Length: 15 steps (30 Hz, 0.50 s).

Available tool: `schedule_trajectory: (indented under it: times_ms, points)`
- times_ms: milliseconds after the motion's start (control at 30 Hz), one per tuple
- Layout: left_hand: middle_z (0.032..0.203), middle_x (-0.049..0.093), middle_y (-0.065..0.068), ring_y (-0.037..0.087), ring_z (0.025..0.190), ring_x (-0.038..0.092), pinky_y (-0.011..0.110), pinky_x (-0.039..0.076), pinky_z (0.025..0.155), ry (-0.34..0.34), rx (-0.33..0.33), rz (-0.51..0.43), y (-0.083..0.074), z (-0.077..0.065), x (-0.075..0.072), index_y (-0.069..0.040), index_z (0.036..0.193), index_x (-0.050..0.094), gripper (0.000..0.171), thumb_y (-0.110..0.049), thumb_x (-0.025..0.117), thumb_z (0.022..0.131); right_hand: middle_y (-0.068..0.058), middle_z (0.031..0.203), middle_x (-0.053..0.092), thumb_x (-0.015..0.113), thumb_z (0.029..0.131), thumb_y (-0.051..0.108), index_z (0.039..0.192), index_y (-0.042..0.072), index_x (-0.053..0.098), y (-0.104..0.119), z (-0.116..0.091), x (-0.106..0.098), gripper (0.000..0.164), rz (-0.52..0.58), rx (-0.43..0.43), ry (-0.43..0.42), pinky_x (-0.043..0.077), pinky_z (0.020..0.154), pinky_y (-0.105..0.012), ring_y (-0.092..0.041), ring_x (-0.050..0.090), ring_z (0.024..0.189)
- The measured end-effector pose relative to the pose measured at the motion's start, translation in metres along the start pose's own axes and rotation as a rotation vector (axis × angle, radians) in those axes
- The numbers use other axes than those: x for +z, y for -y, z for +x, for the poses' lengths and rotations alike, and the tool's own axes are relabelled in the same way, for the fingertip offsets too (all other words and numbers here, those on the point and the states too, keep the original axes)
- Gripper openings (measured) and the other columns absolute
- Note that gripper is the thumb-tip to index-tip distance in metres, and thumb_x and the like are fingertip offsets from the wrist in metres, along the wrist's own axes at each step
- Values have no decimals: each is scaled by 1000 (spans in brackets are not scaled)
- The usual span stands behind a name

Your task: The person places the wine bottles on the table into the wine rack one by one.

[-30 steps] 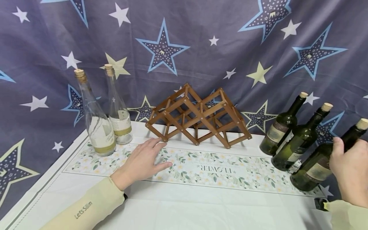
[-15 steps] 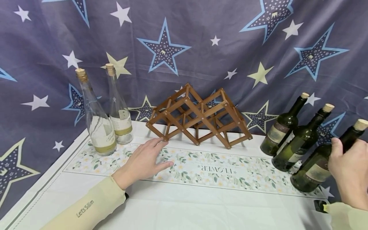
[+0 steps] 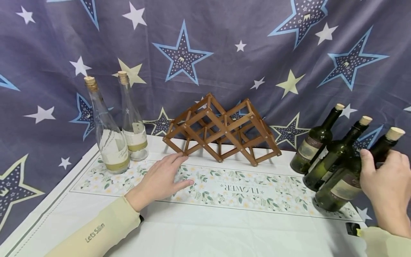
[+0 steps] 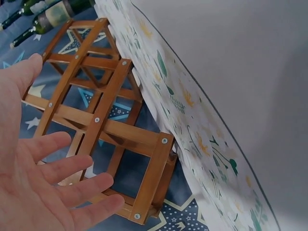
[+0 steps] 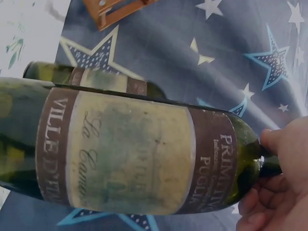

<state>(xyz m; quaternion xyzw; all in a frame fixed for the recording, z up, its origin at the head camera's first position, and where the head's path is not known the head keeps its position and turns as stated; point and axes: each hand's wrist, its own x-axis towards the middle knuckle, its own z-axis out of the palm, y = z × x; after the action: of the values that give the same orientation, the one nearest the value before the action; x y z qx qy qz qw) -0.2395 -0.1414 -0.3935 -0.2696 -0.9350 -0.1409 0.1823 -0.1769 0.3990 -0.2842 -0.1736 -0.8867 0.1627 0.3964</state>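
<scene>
To the right of the rack [image 3: 226, 132], and nearer the person than it, the front green bottle [image 3: 341, 189] is gripped by the right hand [image 3: 386, 187], its thumb and fingers round the neck. In the head view the bottle's long axis slopes, base toward the rack's side, neck up and away from it, while the rack stretches sideways with its lattice facing the person. Whether the base touches the table [image 3: 224, 235] cannot be told. The bottle is thus well apart from the left hand [image 3: 158, 180], which is the hand nearer the rack: it is before the rack's left end, fingers straight and thumb spread, holding nothing, though whether a fingertip meets the wood is unclear. Between the held bottle and the rack stand two more of its kind: the middle green bottle [image 3: 334, 157] just beside it, and the back green bottle [image 3: 308, 148], closest of the three to the rack. Left of the rack stand the nearer clear bottle [image 3: 113, 150] and the farther clear bottle [image 3: 135, 137], close together. A flowered mat [image 3: 205, 185] runs in front of the rack, and a starry curtain [image 3: 218, 21] hangs behind it. Counted, there are three green bottles, two clear ones, five corks [image 3: 395, 133], one per bottle, one rack and one mat.
</scene>
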Motion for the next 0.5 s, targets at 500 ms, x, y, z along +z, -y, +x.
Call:
schedule_trajectory:
  times_ms: [500]
  points:
    - [145, 49, 13, 32, 130, 48, 52, 42, 100, -25, 4, -8, 2, 1, 0, -11, 147, 49, 86, -69, 63, 84, -25, 93, 48, 51, 102, 36, 96, -10, 52, 30, -7, 9, 47, 74, -70, -3, 32, 74, -57, -46, 45, 88]
